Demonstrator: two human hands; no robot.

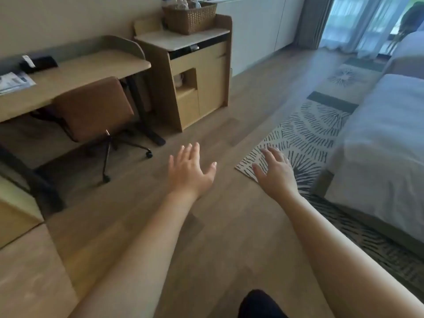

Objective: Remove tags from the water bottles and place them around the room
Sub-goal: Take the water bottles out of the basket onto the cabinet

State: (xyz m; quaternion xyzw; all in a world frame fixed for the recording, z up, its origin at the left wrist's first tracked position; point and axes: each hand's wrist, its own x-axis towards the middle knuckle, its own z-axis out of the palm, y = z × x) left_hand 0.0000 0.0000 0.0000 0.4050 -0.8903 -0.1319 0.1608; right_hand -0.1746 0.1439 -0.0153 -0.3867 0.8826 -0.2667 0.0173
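Head view looks down on both bare arms stretched out over the wood floor point(206, 226), nothing in either hand. The left hand point(189, 167) has its fingers point(184, 151) straight and spread, thumb out to the side; the right hand point(276, 169) hangs palm down with fingers loosely fanned above the corner of a patterned rug point(305, 134). Neither touches anything.

The water bottles point(183, 2) stand bunched in a wicker basket point(190, 18) on top of a wooden cabinet point(199, 83) against the far wall, well apart from the hands. Only their caps and shoulders show at the frame's upper edge; whether tags hang on them is too small to tell.

By my reading the job is at its approach stage: no bottle picked, no tag off. The next move calls for walking to the cabinet, lifting one bottle out of the basket, and steadying it with one hand while the other works the tag loose.

Left of the cabinet a bench point(87, 70) carries a leaflet point(15, 81) and a dark tray point(39, 64), with a brown swivel chair point(94, 106) tucked under it. A white bed point(378, 134) lies to the right. No brand or writing is legible; the leaflet's print and the bottle labels are blurred.
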